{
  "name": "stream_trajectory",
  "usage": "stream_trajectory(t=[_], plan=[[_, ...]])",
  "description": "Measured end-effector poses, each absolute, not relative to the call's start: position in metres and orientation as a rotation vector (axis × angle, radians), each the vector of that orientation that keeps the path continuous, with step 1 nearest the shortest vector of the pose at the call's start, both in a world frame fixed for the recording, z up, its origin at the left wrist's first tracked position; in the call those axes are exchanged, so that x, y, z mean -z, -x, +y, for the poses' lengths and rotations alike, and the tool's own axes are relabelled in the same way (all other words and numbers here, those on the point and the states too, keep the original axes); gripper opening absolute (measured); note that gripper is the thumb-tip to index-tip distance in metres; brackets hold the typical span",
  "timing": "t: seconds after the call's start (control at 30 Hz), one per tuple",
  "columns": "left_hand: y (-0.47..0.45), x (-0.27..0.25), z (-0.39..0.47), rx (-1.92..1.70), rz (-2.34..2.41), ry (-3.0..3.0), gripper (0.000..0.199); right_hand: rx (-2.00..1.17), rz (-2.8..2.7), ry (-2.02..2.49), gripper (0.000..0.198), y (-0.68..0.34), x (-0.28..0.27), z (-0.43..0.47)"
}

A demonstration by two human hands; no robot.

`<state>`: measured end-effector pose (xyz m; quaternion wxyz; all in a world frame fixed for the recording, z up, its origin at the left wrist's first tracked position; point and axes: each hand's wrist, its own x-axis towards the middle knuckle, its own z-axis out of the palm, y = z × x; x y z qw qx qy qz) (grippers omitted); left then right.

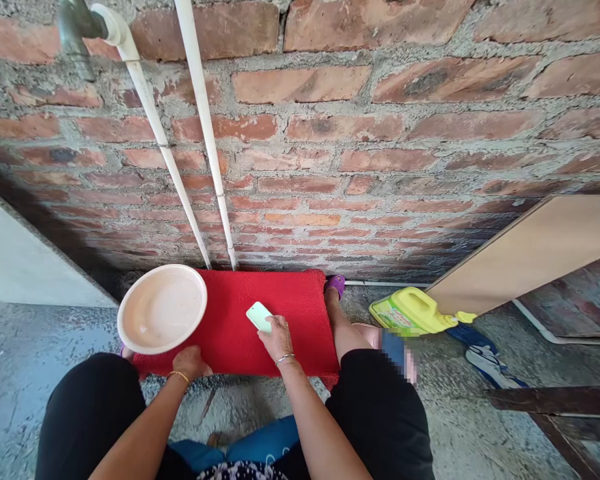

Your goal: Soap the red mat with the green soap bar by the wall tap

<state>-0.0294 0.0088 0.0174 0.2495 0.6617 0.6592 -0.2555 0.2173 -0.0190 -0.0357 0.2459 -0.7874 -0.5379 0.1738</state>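
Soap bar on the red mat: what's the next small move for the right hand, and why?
Probably slide the soap bar across the red mat, toward the wall. The right hand presses it flat near the mat's middle, the left hand pins the near edge, and the basin covers the left corner, so open mat lies ahead and rightward.

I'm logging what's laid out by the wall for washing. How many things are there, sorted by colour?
Red: 1, the mat
Pale green: 1, the soap bar under the right hand
Cream: 1, the basin near the left hand
Yellow: 1, the jug
Total: 4
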Motion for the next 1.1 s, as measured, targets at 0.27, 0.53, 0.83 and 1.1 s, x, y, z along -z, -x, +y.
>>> stream_trajectory(t=[0.27,0.53,0.83,1.1], plan=[[0.032,-0.009,0.010,0.694,1.785,-1.788,0.050,-0.417,-1.074,2.556,0.041,-0.272,0.008,-0.031],[0.033,-0.007,0.009,0.667,1.792,-1.796,0.047,-0.508,-1.214,2.637,0.046,-0.267,0.003,-0.033],[0.033,-0.008,0.010,0.655,1.793,-1.778,0.047,-0.580,-0.770,2.398,0.046,-0.282,0.019,-0.028],[0.031,-0.014,0.009,0.673,1.785,-1.784,0.045,-0.580,-1.353,2.327,0.036,-0.235,0.024,-0.021]])
